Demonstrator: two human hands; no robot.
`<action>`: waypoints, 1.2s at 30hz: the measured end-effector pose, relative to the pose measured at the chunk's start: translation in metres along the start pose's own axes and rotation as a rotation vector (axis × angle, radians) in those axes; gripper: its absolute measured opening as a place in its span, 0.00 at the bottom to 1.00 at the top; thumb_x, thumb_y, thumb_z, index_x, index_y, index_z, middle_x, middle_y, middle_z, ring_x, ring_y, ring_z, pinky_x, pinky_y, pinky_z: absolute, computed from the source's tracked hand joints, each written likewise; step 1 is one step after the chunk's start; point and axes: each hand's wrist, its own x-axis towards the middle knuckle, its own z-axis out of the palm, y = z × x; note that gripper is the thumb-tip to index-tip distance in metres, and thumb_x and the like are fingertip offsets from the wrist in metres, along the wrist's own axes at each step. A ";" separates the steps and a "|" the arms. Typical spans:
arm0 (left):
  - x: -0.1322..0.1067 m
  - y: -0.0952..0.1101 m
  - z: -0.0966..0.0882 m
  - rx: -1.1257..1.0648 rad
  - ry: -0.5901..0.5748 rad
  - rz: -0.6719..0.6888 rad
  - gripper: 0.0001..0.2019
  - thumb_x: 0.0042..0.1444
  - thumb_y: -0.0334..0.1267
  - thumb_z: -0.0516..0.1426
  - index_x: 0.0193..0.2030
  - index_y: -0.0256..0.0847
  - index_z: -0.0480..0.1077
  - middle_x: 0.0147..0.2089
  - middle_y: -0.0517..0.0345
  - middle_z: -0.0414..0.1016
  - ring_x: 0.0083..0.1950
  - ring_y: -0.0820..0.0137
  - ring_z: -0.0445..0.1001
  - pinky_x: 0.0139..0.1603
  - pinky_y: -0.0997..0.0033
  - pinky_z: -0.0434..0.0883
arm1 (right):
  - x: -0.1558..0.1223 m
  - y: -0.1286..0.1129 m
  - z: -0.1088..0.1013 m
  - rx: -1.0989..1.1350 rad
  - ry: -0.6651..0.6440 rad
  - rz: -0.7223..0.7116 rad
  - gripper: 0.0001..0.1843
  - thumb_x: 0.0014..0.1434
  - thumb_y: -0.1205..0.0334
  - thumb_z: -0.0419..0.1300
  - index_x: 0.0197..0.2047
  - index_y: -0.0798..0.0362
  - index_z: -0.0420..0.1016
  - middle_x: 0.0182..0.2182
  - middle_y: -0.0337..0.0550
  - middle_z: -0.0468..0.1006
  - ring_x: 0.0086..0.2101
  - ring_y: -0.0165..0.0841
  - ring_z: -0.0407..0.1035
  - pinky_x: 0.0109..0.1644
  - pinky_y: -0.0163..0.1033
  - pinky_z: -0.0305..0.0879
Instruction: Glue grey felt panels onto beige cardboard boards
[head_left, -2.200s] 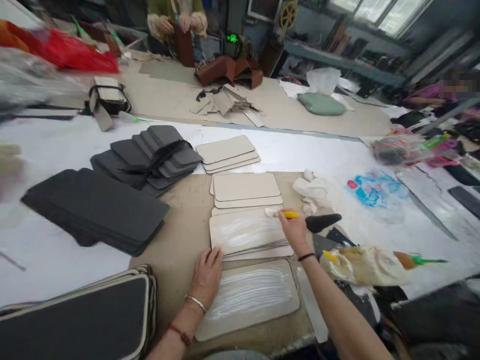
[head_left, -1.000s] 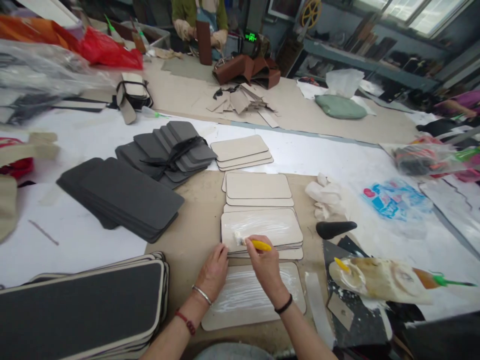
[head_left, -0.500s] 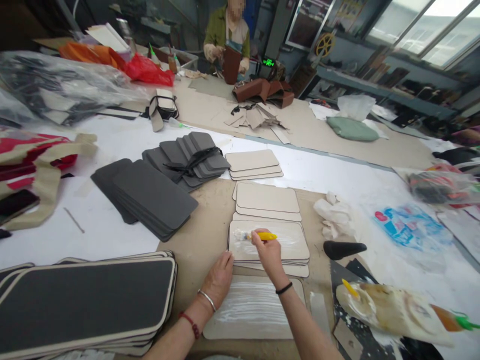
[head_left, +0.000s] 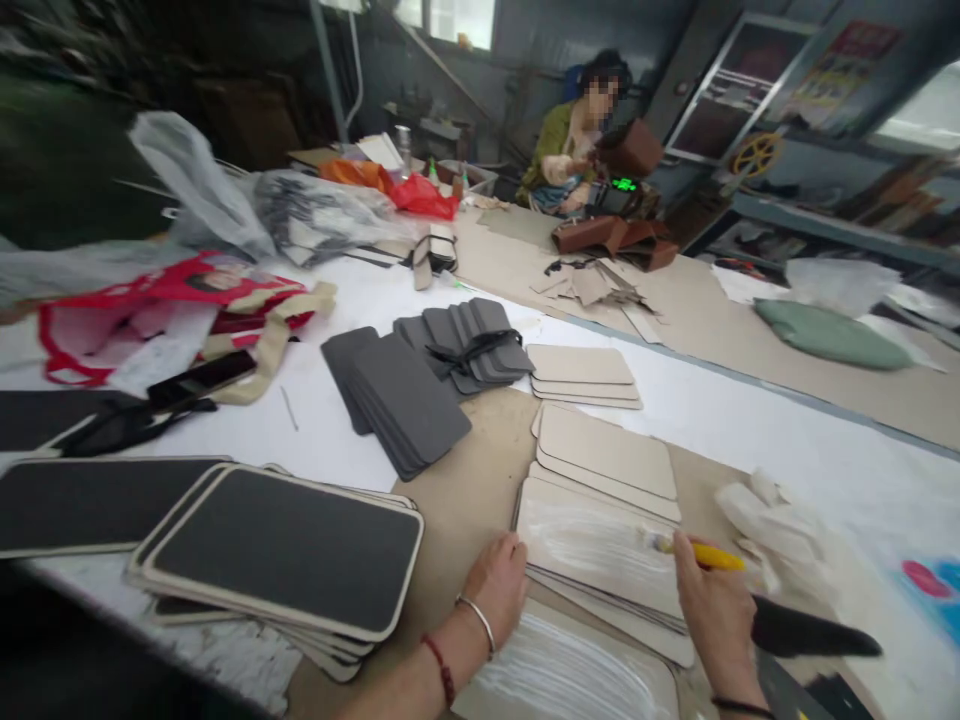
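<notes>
My right hand [head_left: 716, 605] is closed around a brush [head_left: 716, 557] with a yellow handle. Its bristles touch the right part of a beige panel [head_left: 592, 530], whose top is streaked with white glue. That panel lies on a stack of similar pieces. At the left edge of the stack, my left hand [head_left: 496, 585] grips the panel's side with its fingers together. Nearer to me, partly behind my left wrist, is another beige panel [head_left: 570, 670] coated in white streaks. Plain beige panels [head_left: 607, 450] lie just beyond the glued one.
Dark grey panels [head_left: 409, 400] lie to the left of the beige ones. Large black panels with beige borders [head_left: 292, 550] are stacked at front left. Crumpled tissue [head_left: 765, 520] and a black tapered object [head_left: 814, 628] sit at right. Across the table a co-worker [head_left: 559, 160] handles a brown piece.
The brush in my right hand has moved rightward across the panel, spreading the white glue. My left hand stays at the panel's edge. The view has swung left, and the co-worker has raised the brown piece.
</notes>
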 end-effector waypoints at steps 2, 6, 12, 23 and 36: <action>0.005 0.005 -0.027 -0.126 0.097 -0.055 0.17 0.50 0.31 0.52 0.48 0.39 0.66 0.52 0.48 0.68 0.53 0.63 0.66 0.57 0.63 0.64 | 0.000 -0.040 0.011 0.091 -0.084 -0.122 0.23 0.51 0.42 0.44 0.26 0.51 0.70 0.17 0.45 0.70 0.23 0.42 0.66 0.28 0.43 0.59; 0.018 -0.019 -0.087 -0.302 0.326 -0.218 0.20 0.51 0.35 0.51 0.51 0.34 0.65 0.52 0.45 0.69 0.54 0.66 0.66 0.58 0.66 0.62 | -0.012 -0.136 0.051 0.348 -0.304 -0.421 0.21 0.55 0.45 0.42 0.27 0.50 0.66 0.22 0.43 0.73 0.26 0.37 0.68 0.31 0.40 0.62; 0.037 -0.090 -0.144 -0.047 0.430 -0.320 0.24 0.50 0.37 0.50 0.54 0.29 0.63 0.57 0.39 0.64 0.60 0.60 0.62 0.61 0.61 0.59 | -0.032 -0.242 0.128 0.165 -0.351 -0.738 0.16 0.58 0.54 0.46 0.33 0.54 0.71 0.31 0.49 0.75 0.34 0.37 0.71 0.38 0.37 0.63; 0.063 -0.157 -0.207 -0.059 0.425 -0.638 0.29 0.48 0.39 0.56 0.55 0.24 0.59 0.55 0.33 0.66 0.57 0.59 0.65 0.56 0.70 0.62 | -0.042 -0.282 0.137 -0.240 -0.231 -0.935 0.10 0.53 0.57 0.58 0.35 0.55 0.73 0.34 0.52 0.74 0.38 0.44 0.70 0.34 0.40 0.62; 0.033 -0.135 -0.215 0.078 0.849 -0.314 0.43 0.43 0.41 0.60 0.64 0.38 0.43 0.65 0.38 0.49 0.65 0.52 0.49 0.60 0.50 0.57 | -0.053 -0.298 0.071 -0.159 0.213 -1.337 0.20 0.52 0.78 0.48 0.42 0.51 0.72 0.26 0.42 0.74 0.24 0.32 0.68 0.25 0.34 0.56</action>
